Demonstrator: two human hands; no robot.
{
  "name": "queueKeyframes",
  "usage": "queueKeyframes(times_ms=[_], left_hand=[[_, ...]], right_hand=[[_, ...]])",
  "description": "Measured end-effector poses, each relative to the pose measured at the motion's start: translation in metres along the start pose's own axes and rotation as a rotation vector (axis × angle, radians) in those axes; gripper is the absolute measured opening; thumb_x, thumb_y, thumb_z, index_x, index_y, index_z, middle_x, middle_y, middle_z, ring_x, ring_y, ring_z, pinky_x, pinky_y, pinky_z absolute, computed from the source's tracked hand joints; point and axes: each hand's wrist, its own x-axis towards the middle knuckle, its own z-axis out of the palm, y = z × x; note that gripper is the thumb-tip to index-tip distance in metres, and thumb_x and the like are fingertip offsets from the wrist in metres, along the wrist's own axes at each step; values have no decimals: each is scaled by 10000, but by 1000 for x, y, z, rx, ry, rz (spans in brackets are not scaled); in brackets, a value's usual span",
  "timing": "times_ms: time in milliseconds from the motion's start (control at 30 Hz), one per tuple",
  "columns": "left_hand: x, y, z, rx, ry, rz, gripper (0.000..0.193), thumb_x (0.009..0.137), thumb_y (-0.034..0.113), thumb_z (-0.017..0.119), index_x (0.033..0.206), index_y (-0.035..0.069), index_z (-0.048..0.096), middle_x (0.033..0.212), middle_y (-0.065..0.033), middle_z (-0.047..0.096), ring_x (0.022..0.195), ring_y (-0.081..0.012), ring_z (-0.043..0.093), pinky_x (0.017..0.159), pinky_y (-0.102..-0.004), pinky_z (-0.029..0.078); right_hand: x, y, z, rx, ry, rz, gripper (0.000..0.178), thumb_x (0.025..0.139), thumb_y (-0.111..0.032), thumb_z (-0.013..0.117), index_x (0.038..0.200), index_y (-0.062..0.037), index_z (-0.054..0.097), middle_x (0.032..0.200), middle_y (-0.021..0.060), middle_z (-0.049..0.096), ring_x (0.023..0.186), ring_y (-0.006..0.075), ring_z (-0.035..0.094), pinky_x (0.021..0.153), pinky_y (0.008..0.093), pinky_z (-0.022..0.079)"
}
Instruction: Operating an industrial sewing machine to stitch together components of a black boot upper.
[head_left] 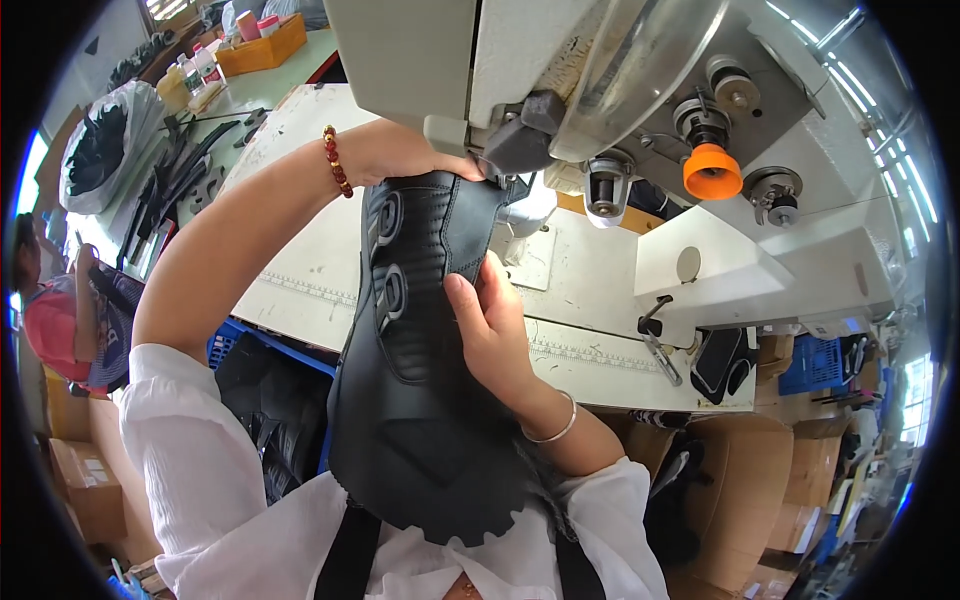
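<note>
A black shoe upper (415, 370) with two grey-edged oval loops and a toothed lower edge stretches from my lap up to the sewing machine head (520, 130). Its top edge lies beside the needle area, where the machine partly covers it. My left hand (425, 158) is closed at that top edge, its fingers partly behind the upper and one fingertip close to the needle area. On the upper's right edge, my right hand (497, 335) grips the material, thumb on the front face and the other fingers curled behind.
The white machine table (590, 345) carries a printed ruler strip. At its right lie tweezers (662, 360) and a black piece (722, 362). An orange cone (712, 172) sits on the machine. Blue crate (325, 400), cardboard box (735, 490) and a person (65, 310) are nearby.
</note>
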Motion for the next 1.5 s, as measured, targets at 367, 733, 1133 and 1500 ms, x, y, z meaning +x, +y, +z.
queueKeyframes(times_ms=[367, 733, 1133, 1500], left_hand=[[10, -19, -7, 42, 27, 127, 303, 761, 206, 737, 995, 23, 677, 935, -66, 683, 849, -157, 597, 777, -264, 466], [1, -4, -4, 89, 67, 174, 281, 796, 186, 713, 1020, 25, 660, 919, -51, 667, 791, -117, 566, 731, -256, 470], [-16, 19, 19, -189, 86, -126, 278, 803, 119, 658, 1047, -10, 628, 963, -52, 643, 847, -104, 563, 753, -256, 469], [-2, -6, -1, -19, 4, -91, 381, 784, 226, 702, 1087, 6, 634, 998, -78, 658, 817, -139, 594, 722, -259, 486]], right_hand=[[4, 6, 1, -5, 4, -6, 262, 957, -88, 463, 1194, 22, 455, 1065, 44, 547, 934, 92, 483, 829, 227, 396], [7, 12, -10, -76, 17, -17, 188, 969, -114, 462, 1109, 9, 482, 963, 4, 515, 838, 63, 440, 754, 202, 388], [13, -20, -50, -192, -117, 69, 188, 941, -143, 497, 1022, 26, 512, 816, 29, 547, 740, 90, 462, 686, 241, 412], [5, 6, -19, -189, -15, -78, 221, 961, -134, 454, 1119, 20, 457, 985, 151, 575, 883, 212, 536, 829, 322, 424]])
